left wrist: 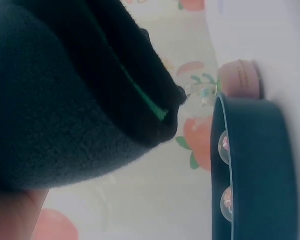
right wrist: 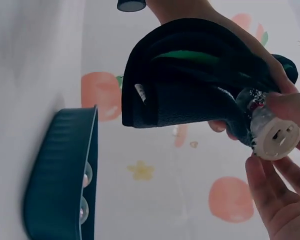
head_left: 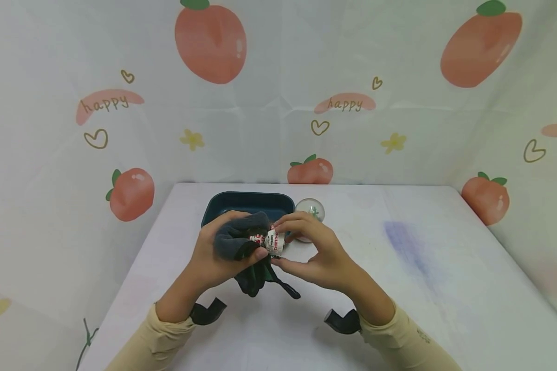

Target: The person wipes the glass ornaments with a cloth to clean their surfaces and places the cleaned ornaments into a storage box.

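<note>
A dark teal cloth (head_left: 241,234) with a black, green-edged side is bunched in my left hand (head_left: 209,257), and its hanging loop dangles below. A small snow globe (head_left: 275,242) sits partly inside the cloth's folds, its white lettered base facing right. My right hand (head_left: 322,252) holds that base between thumb and fingertips. In the right wrist view the round underside (right wrist: 277,140) of the base shows, and part of the clear dome stands against the cloth. The left wrist view is largely filled by the cloth, which hides the globe there.
Behind the hands a dark teal tray (head_left: 255,195) stands on the white table (head_left: 376,288), with clear globes (left wrist: 227,204) inside. To its right is another snow globe (head_left: 310,207) on a pink base (left wrist: 240,80). A patterned cloth backdrop (head_left: 260,129) rises behind the table.
</note>
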Available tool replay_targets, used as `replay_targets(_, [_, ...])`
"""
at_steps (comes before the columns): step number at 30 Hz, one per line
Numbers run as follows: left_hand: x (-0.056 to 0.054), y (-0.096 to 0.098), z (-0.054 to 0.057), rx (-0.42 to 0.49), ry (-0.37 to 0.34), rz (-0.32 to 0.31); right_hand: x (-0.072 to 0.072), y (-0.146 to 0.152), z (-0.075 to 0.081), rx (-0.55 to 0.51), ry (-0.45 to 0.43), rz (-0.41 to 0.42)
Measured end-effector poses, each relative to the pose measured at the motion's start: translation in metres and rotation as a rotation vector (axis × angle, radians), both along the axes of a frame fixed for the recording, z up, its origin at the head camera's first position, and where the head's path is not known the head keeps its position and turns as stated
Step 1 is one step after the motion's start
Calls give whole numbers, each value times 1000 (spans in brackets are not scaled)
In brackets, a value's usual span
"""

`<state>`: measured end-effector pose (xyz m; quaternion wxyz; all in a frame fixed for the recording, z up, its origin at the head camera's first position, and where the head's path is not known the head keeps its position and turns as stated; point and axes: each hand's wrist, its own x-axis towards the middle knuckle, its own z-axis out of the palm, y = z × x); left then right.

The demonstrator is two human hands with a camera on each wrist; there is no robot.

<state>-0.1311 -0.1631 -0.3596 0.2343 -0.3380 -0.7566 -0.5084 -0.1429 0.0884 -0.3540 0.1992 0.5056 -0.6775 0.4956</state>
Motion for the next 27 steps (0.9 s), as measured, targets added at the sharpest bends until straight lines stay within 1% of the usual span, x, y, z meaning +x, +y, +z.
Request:
replay_targets(1, [0, 0, 0, 4, -1, -7, 0, 0, 0, -4, 16, -2])
replay_targets(3, [1, 0, 0, 7, -8, -23, 0, 0, 1, -8, 14, -2])
replay_targets(8, [2, 2, 1, -14, -20, -44, 1, 2, 1, 44, -100, -48])
replay_targets(11, [1, 1, 0, -8, -6, -42, 1, 3, 0, 64, -139, -63])
replay_targets(13, [-1, 0, -2, 6, 1, -39, 1, 2, 0, 60, -125, -62])
replay_targets(15, [-2, 0, -2, 13, 3, -21, 1, 2, 0, 54, -95, -58])
replay_targets(20, [-1, 0, -1, 19, -19, 35, 0, 2, 1, 31, 33, -41])
replay_targets(22, [-1, -1, -1, 19, -26, 39, 0, 2, 1, 19, 75, -43])
replay_targets(25, [0, 0, 0, 17, -32, 12, -1, 2, 1, 15, 80, -59])
replay_targets(27, [0, 0, 0, 8, -31, -11, -1, 3, 1, 26, 40, -60])
